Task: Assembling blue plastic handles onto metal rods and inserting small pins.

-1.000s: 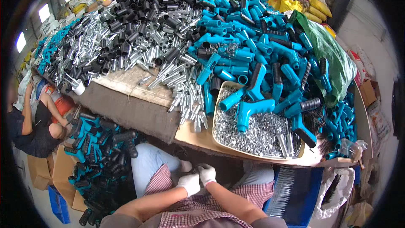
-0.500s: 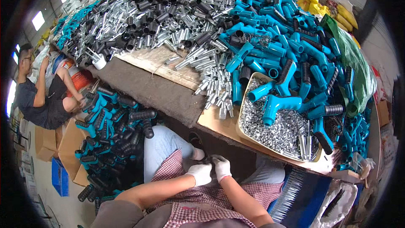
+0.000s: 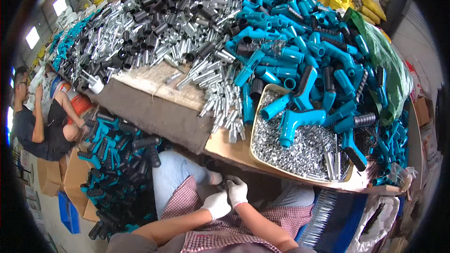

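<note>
Both our hands work low in the frame, below the near edge of the workbench (image 3: 225, 147). Our left hand (image 3: 216, 204) and right hand (image 3: 237, 190) wear white gloves and are pressed close together, fingertips meeting around a small part (image 3: 228, 183). The part is too hidden and too small for us to identify, and we cannot tell how tightly either hand is closed on it. The hands sit above our lap, over a checked cloth (image 3: 206, 227).

On the bench just above, a shallow tray (image 3: 255, 133) holds small silver screws and several teal plastic handles (image 3: 295, 119). Behind it lies a large heap of the same teal parts, then silver metal tubes (image 3: 220, 96) and black tubes (image 3: 140, 23). To our left (well apart from our hands) a seated person (image 3: 40, 122) works beside a floor pile of teal-and-black pieces (image 3: 115, 159).
</note>
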Available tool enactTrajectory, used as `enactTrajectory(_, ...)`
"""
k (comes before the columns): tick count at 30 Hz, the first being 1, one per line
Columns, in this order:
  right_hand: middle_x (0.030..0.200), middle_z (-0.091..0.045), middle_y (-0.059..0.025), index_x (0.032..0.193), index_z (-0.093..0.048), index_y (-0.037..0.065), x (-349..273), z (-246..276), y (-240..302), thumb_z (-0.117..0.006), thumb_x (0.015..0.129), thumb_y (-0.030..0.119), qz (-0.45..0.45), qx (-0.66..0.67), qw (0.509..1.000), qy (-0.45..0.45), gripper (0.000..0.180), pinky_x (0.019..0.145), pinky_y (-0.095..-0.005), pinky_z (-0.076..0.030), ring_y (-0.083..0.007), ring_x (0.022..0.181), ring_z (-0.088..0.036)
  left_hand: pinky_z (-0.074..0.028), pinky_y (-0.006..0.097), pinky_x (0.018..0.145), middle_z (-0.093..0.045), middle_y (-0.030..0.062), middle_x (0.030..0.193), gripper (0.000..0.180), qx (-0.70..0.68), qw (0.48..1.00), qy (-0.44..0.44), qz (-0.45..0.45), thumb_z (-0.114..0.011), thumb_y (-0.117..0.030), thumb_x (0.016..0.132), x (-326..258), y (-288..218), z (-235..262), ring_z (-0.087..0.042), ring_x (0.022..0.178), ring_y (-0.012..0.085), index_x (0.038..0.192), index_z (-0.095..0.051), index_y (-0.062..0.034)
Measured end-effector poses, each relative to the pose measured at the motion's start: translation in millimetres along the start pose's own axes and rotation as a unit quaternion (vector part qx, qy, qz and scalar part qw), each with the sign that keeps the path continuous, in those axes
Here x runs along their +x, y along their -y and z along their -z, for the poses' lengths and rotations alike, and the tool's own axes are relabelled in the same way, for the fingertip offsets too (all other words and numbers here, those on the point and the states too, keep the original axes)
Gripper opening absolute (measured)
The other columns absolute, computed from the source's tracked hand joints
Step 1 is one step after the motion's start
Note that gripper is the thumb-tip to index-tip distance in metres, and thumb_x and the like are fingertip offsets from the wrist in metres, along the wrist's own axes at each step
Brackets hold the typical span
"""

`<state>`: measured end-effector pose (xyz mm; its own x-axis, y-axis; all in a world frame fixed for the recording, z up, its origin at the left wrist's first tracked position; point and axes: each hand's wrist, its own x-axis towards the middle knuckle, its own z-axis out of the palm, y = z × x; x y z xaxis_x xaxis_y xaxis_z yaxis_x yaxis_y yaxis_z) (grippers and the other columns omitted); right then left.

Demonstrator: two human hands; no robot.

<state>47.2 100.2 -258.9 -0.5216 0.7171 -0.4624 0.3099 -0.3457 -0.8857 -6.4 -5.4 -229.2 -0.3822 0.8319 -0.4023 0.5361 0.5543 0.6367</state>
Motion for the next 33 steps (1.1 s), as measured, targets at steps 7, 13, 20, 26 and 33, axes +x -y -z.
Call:
enactTrajectory(7,0.086,-0.074,-0.0135,0.100,-0.073,0.000,21.6,-5.1,-36.9,-0.060,0.085,0.003,0.047,-0.041,0.992,-0.110,0.020,0.073,-0.0308,-0.054,-0.0177,0.077,-0.068,-0.054,0.051,0.069,-0.070,0.0230,0.082,0.032,-0.050,0.996,-0.058,-0.034,-0.064,-0.031,0.078,20.0,-1.5,-22.6,-0.068,0.076,0.0419,0.099,-0.066,-0.0063)
enactTrajectory(13,0.092,-0.074,-0.0145,0.100,-0.073,-0.001,-8.9,-13.5,27.3,-0.062,0.087,0.003,0.051,0.076,0.994,-0.061,0.017,0.075,-0.0285,-0.053,-0.0181,0.080,-0.068,-0.054,0.051,0.068,-0.070,0.0225,0.082,0.033,-0.009,0.998,-0.052,-0.045,-0.062,-0.033,0.081,3.0,9.7,1.0,-0.069,0.076,0.0407,0.103,-0.065,-0.0076)
enactTrajectory(20,0.097,-0.073,-0.0156,0.107,-0.072,0.000,7.5,-9.5,-4.7,-0.059,0.090,0.005,0.044,-0.089,0.992,-0.077,0.022,0.082,-0.0323,-0.053,-0.0218,0.089,-0.070,-0.054,0.050,0.066,-0.070,0.0200,0.082,0.027,0.029,0.999,-0.036,-0.017,-0.061,-0.029,0.082,10.9,18.2,-19.0,-0.069,0.074,0.0392,0.099,-0.066,-0.0090)
enactTrajectory(26,0.097,-0.073,-0.0155,0.110,-0.070,-0.003,16.4,-10.2,-8.2,-0.064,0.090,0.009,0.045,-0.043,0.995,-0.083,0.024,0.079,-0.0299,-0.053,-0.0183,0.087,-0.068,-0.054,0.048,0.068,-0.070,0.0195,0.091,0.035,0.038,0.999,-0.013,-0.025,-0.061,-0.029,0.085,15.5,4.6,-9.3,-0.069,0.078,0.0392,0.113,-0.058,-0.0080)
enactTrajectory(33,0.100,-0.071,-0.0251,0.109,-0.070,-0.005,21.6,-4.9,-8.7,-0.066,0.088,0.022,-0.073,-0.007,0.997,-0.003,0.035,0.081,-0.0360,-0.053,-0.0314,0.091,-0.070,-0.052,0.051,0.064,-0.069,0.0188,0.085,0.031,0.033,0.985,-0.030,-0.169,-0.059,-0.027,0.084,35.3,52.3,-29.9,-0.067,0.071,0.0396,0.107,-0.061,-0.0061)
